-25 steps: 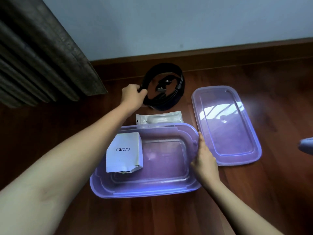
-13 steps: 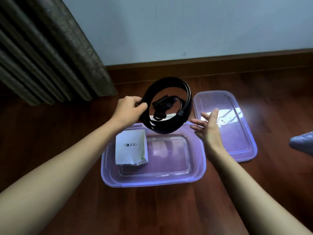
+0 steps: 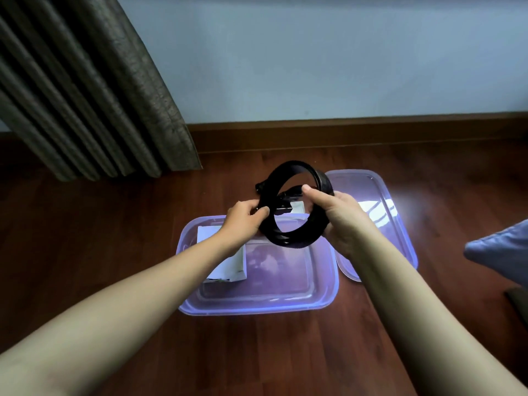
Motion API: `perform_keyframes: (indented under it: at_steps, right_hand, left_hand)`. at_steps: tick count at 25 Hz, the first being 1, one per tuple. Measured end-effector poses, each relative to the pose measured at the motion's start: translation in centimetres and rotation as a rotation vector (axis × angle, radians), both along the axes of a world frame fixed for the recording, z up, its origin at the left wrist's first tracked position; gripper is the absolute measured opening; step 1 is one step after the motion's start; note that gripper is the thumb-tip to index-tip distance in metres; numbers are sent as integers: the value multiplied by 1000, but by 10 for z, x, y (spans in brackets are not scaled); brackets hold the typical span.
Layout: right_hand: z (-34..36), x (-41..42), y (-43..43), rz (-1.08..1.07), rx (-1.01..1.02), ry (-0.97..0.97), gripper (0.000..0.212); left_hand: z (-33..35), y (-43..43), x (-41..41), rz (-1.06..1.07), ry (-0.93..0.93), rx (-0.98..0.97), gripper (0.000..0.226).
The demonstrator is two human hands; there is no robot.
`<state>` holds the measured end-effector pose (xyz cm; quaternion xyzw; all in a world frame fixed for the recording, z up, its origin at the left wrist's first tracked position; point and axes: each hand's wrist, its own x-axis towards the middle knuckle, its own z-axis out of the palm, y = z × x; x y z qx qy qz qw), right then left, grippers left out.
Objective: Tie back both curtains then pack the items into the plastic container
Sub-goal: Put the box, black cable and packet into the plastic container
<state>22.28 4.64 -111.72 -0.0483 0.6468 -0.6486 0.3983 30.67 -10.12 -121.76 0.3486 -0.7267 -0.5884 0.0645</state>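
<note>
A coiled black belt (image 3: 297, 238) hangs in the air above the purple plastic container (image 3: 323, 298), which stands open on the wooden floor. My left hand (image 3: 245, 221) pinches the coil's left side. My right hand (image 3: 340, 215) grips its right side, thumb over the top of the band. Inside the container's left half lies a white box (image 3: 228, 267), partly hidden by my left wrist. A clear plastic packet (image 3: 297, 208) shows through the coil, beyond the container's far rim.
The container's purple lid (image 3: 397, 224) lies flat on the floor just right of it, partly under my right forearm. A dark pleated curtain (image 3: 94, 90) hangs at the upper left against the pale wall. Grey fabric (image 3: 503, 250) pokes in at the right edge.
My left hand has lifted the belt from the floor and carried it over the container. My right hand left the container's rim and took hold of the coil's right side.
</note>
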Motion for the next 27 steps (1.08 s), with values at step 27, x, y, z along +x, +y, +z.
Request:
perform_keyframes:
  at_steps: [27]
  right_hand:
    - [-29,-6,9,-32,165,-277,13]
  left_hand:
    - [16,8,0,-120,-157,-417,31]
